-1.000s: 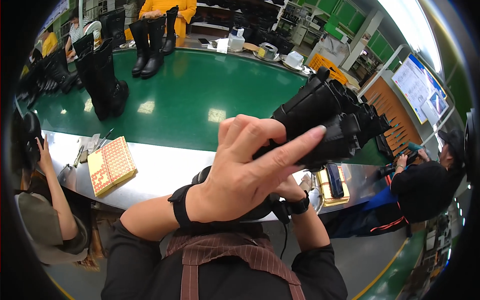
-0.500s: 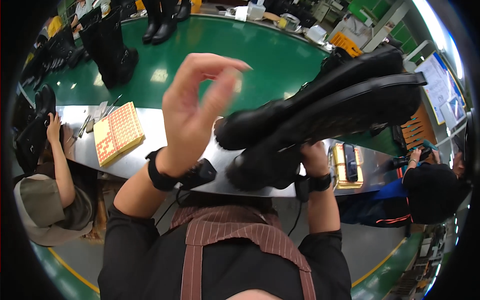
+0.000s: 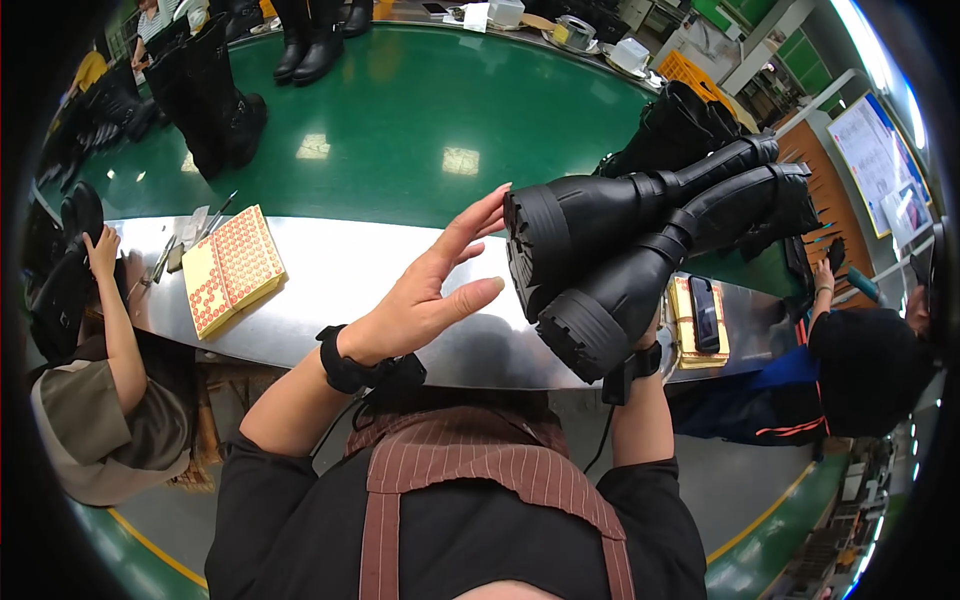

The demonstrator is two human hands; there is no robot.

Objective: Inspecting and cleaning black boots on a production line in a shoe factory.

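A pair of black buckled boots (image 3: 640, 285) is held up, tilted, above the steel table edge, treaded soles facing me and shafts pointing to the far right. My right hand (image 3: 653, 330) grips them from below; its fingers are mostly hidden behind the nearer boot. Palm toward the boots, my left hand (image 3: 425, 295) is open and holds nothing. Its fingertips are close beside the farther boot's sole; I cannot tell whether they touch. A dark wrist strap (image 3: 345, 365) with a small black box and cable sits on my left wrist, and a similar one on my right.
A steel ledge (image 3: 330, 250) borders the green belt (image 3: 400, 120). A yellow sticker stack (image 3: 235, 272) and pens lie left; a phone (image 3: 706, 315) rests on another stack right. Black boots (image 3: 210, 100) stand at the far left. Co-workers sit on both sides.
The boots have swung from lying crosswise to having their soles toward me. My left hand has lowered and its curled fingers have straightened toward the soles.
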